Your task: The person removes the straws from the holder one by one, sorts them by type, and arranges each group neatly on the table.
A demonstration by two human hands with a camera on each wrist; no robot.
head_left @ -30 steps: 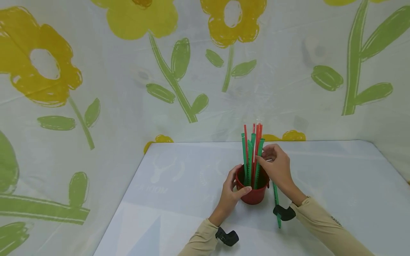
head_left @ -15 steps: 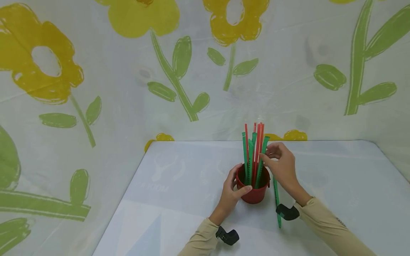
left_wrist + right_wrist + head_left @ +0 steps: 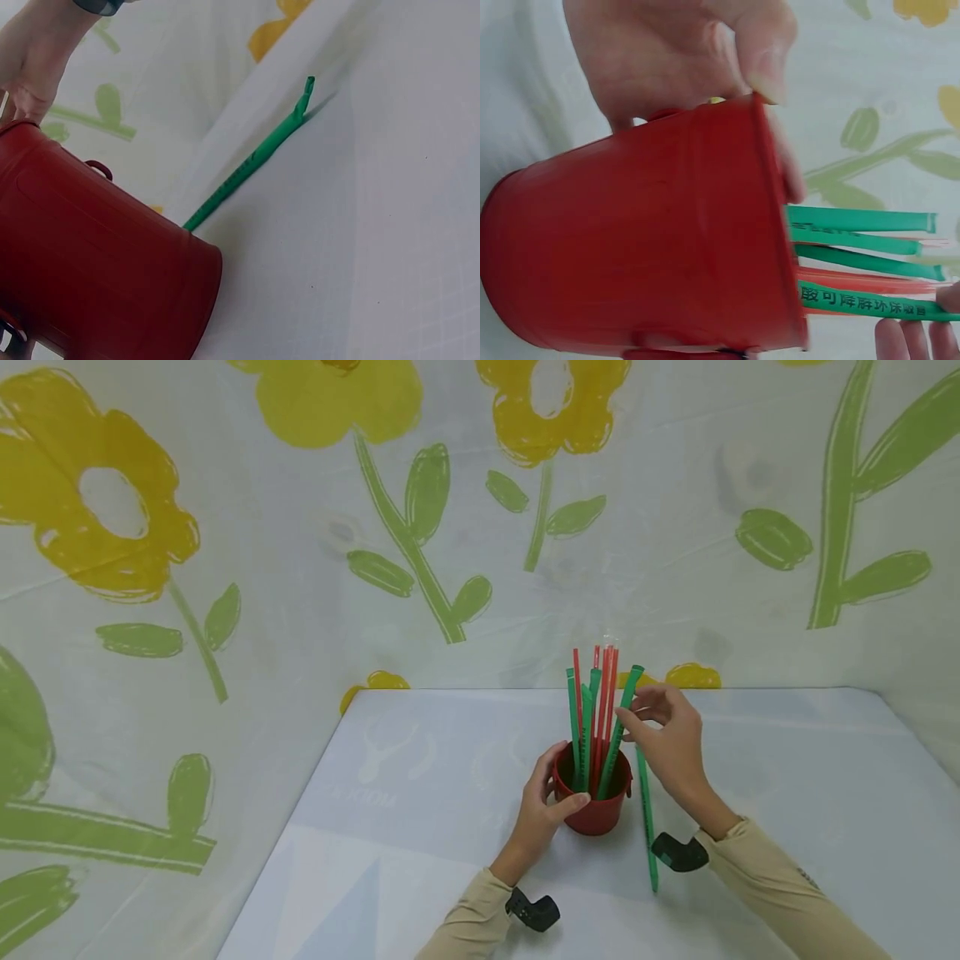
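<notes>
A red bucket (image 3: 596, 817) stands upright on the table, holding several green paper-wrapped straws (image 3: 862, 219) and several red straws (image 3: 605, 693). My left hand (image 3: 542, 806) grips the bucket's rim from the left, thumb at the front. With thumb and fingers my right hand (image 3: 671, 739) pinches one green wrapped straw (image 3: 622, 727) by its upper part. That straw leans right, its lower end still inside the bucket. Printed characters show on its wrapper in the right wrist view. Another green wrapped straw (image 3: 648, 827) lies on the table right of the bucket, below my right forearm.
The pale table (image 3: 420, 877) spreads around the bucket, its back edge near a hanging cloth (image 3: 645, 568) printed with yellow flowers and green leaves. A black wrist device (image 3: 532, 910) sits at my left cuff, and another black device (image 3: 679, 852) at my right.
My right hand has moved right and slightly up, drawing the pinched green straw upward and tilting it away from the others. My left hand keeps its hold on the bucket.
</notes>
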